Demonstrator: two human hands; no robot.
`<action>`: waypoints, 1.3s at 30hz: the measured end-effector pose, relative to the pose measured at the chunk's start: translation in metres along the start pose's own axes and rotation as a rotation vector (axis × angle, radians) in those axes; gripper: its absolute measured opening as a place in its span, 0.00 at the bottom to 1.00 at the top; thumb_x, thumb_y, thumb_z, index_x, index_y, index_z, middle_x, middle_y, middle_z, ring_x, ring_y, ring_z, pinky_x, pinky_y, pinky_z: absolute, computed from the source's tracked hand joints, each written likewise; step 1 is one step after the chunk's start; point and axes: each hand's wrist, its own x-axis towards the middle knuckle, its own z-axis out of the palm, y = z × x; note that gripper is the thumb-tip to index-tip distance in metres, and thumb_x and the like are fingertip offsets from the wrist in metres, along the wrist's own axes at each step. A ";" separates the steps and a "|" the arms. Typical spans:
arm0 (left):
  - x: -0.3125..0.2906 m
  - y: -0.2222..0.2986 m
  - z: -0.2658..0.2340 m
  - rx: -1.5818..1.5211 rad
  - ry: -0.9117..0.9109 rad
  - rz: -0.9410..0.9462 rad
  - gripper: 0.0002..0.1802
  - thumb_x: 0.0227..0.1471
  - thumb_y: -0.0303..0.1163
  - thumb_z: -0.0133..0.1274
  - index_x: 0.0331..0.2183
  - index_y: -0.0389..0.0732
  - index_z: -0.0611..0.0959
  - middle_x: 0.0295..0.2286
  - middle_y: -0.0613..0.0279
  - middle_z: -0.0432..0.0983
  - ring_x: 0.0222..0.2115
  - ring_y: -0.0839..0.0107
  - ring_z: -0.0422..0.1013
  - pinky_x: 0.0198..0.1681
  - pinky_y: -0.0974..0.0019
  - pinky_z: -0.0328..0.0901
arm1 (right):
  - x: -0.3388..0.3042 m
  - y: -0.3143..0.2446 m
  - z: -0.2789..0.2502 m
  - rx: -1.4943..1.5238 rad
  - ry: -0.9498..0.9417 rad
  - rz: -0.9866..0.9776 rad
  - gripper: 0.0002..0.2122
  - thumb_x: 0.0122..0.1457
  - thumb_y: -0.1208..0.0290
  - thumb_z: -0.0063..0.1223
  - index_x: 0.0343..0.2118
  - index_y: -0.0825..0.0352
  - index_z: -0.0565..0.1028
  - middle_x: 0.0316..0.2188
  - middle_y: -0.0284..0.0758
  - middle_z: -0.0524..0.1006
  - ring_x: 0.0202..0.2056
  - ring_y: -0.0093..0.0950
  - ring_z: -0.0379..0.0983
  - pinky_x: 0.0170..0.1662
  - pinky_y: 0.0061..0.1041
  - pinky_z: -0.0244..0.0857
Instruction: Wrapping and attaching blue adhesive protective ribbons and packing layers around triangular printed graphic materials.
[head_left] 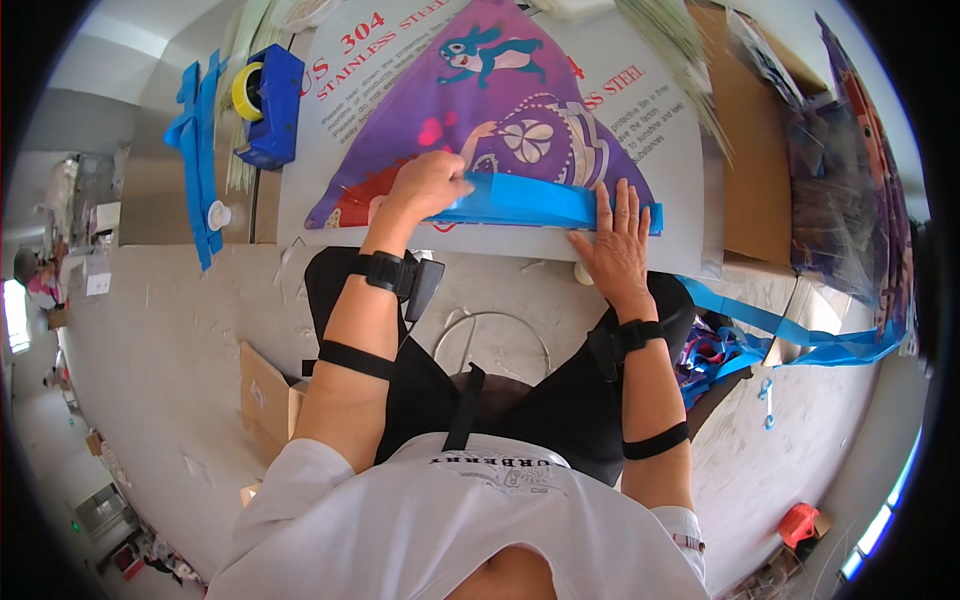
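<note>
Room: a pale grey floor [190, 340] spreads below and around the bench [150, 195], with clutter along the far left wall.
Bench covering: a pale grey sheet with red and dark lettering [690, 195] lies under the work.
Printed triangle: a purple triangular sheet with cartoon figures [500, 105] lies flat at the middle of the bench, point away from the person, broad edge toward them.
Blue strip: a flat, bright blue band [545, 203] lies along that broad edge, reaching the triangle's right corner.
Left hand: the left hand [430, 187] is at the strip's left part, fingers curled; I cannot tell whether they pinch it.
Right hand: the right hand [615, 240] lies palm down, fingers straight and somewhat spread, touching the strip near its right end.
Left side: a blue tape dispenser [277, 105] holds a yellow-rimmed roll [246, 92]; beside it lie loose blue strips [208, 130] with a small white round piece [219, 215] on them.
Right side: thin pale green sticks [685, 65] lie near a brown cardboard box [755, 180].
Below right: a long blue ribbon [835, 350] hangs beside the bench.
</note>
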 end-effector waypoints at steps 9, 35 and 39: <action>-0.021 0.035 0.022 0.169 0.443 0.305 0.18 0.41 0.29 0.62 0.38 0.38 0.77 0.40 0.54 0.74 0.42 0.53 0.70 0.45 0.52 0.66 | -0.002 0.001 0.002 0.004 0.020 -0.010 0.37 0.59 0.46 0.48 0.66 0.61 0.53 0.67 0.45 0.46 0.68 0.42 0.39 0.67 0.47 0.31; -0.067 0.016 0.022 0.641 0.242 0.271 0.32 0.40 0.27 0.54 0.52 0.46 0.75 0.53 0.56 0.65 0.48 0.55 0.64 0.51 0.38 0.55 | 0.014 0.012 -0.012 -0.370 0.141 -0.477 0.22 0.51 0.78 0.50 0.52 0.74 0.69 0.50 0.47 0.70 0.51 0.39 0.67 0.53 0.29 0.68; -0.061 0.010 0.010 0.662 0.175 0.330 0.31 0.41 0.26 0.54 0.52 0.45 0.75 0.50 0.55 0.67 0.48 0.55 0.64 0.47 0.43 0.60 | 0.020 0.018 -0.018 -0.302 0.167 -0.495 0.20 0.51 0.77 0.51 0.49 0.74 0.70 0.47 0.45 0.72 0.49 0.38 0.69 0.51 0.28 0.69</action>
